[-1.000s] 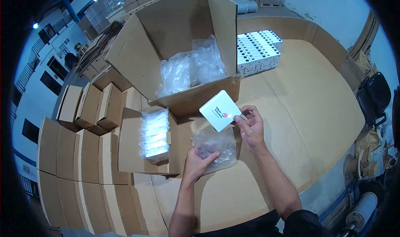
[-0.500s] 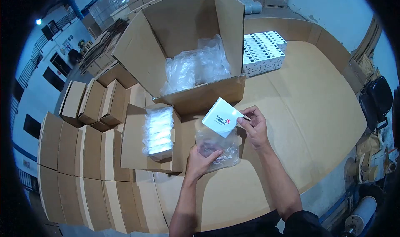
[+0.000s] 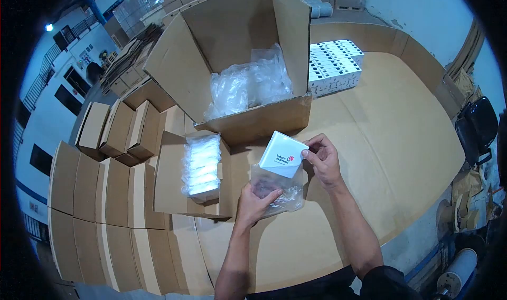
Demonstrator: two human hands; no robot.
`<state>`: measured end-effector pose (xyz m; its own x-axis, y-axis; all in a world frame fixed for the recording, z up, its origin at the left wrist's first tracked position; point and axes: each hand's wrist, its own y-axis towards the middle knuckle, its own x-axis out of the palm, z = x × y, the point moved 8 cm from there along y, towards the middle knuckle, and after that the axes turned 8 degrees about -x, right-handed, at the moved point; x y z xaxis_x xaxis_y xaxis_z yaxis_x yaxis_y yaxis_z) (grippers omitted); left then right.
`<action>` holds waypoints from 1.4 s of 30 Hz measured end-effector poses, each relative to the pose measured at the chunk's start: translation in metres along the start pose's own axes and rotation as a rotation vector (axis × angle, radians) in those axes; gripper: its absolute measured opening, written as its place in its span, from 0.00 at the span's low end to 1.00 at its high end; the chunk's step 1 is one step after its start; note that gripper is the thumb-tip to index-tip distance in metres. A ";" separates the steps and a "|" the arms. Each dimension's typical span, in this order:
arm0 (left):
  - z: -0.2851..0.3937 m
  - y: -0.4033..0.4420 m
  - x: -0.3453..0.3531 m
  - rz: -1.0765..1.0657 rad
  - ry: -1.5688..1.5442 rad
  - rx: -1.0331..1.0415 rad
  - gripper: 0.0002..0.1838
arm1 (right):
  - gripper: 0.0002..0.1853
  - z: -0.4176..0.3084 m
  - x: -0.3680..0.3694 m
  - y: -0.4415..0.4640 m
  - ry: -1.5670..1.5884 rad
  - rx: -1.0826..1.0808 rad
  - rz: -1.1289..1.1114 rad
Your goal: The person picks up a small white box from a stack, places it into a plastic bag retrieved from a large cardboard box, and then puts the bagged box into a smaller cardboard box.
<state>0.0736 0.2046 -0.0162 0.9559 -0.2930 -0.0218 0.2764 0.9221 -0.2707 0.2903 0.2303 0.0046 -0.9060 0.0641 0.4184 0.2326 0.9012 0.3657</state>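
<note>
My right hand [image 3: 323,160] pinches the right edge of a small white box [image 3: 282,149] with printed lettering and a red logo. The box is tilted, and its lower edge sits at the mouth of a clear plastic bag [image 3: 288,198]. Thumb and fingers of my left hand [image 3: 253,204] close on the left side of that bag, below the box. Just left of my hands, an open carton [image 3: 170,176] holds a row of bagged white boxes [image 3: 202,165].
A large open carton [image 3: 232,23] with loose clear bags [image 3: 248,83] stands behind. Stacked white boxes [image 3: 335,68] are at its right on the cardboard-covered table [image 3: 391,141]. Brown cartons [image 3: 108,194] line the left side. A black chair [image 3: 475,128] is at the far right.
The white box has moved slightly down and right and turned more upright, its lower edge now at the bag's opening. My left hand has hardly moved.
</note>
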 end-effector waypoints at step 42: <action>-0.024 0.012 -0.013 0.152 -0.421 -0.062 0.16 | 0.42 0.006 0.043 -0.019 -0.219 0.381 -0.382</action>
<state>0.0618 0.2136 -0.0419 0.9460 -0.0149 0.3238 0.1351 0.9261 -0.3522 0.2449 0.2184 0.0102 -0.9621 -0.2454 0.1191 -0.2321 0.9658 0.1152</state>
